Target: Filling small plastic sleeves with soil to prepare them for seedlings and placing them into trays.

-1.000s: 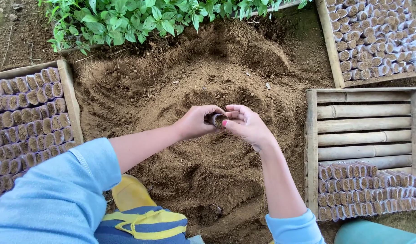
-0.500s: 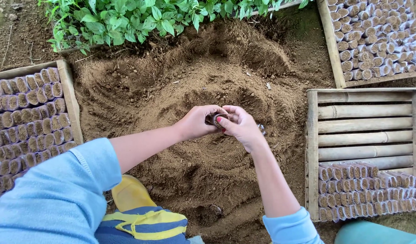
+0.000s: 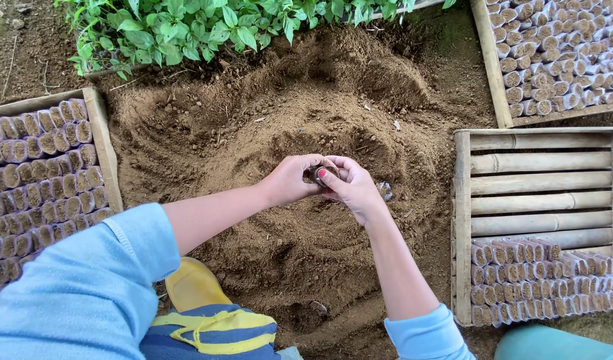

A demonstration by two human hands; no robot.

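Hands barely shifted | left hand (image 3: 290,180) and right hand (image 3: 350,190) both closed around small soil-filled pot (image 3: 318,175) | over soil heap (image 3: 253,133)

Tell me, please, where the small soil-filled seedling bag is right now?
In the head view, the small seedling bag sits mid-frame, gripped between the left hand and right hand, above the soil mound.

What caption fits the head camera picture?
Two hands, left hand and right hand, hold a small soil-filled tube over a soil heap.
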